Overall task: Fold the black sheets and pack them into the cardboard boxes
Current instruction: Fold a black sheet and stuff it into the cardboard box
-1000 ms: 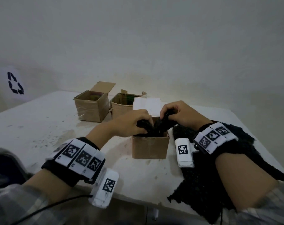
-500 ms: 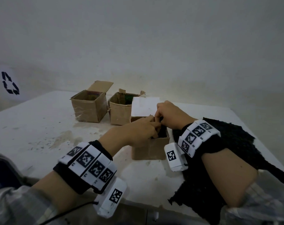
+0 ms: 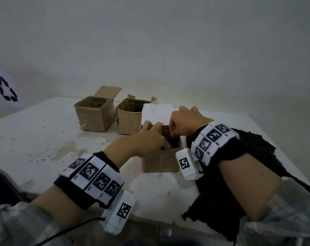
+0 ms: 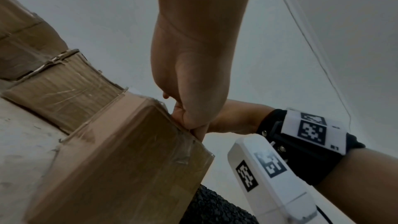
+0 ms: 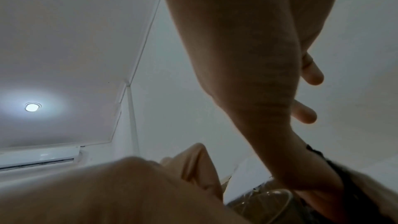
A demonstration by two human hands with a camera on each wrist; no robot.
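Over the nearest cardboard box [image 3: 159, 161] both my hands dip into its open top: my left hand [image 3: 147, 139] has its fingers curled down over the near rim, and my right hand [image 3: 183, 124] pushes curled fingers onto the black sheet [image 3: 173, 141] tucked inside, though whether either pinches it I cannot tell. More black sheets [image 3: 239, 174] lie right of the box on the worktop [image 3: 35, 139], under my right forearm, while two other open boxes [image 3: 95, 114] stand behind.
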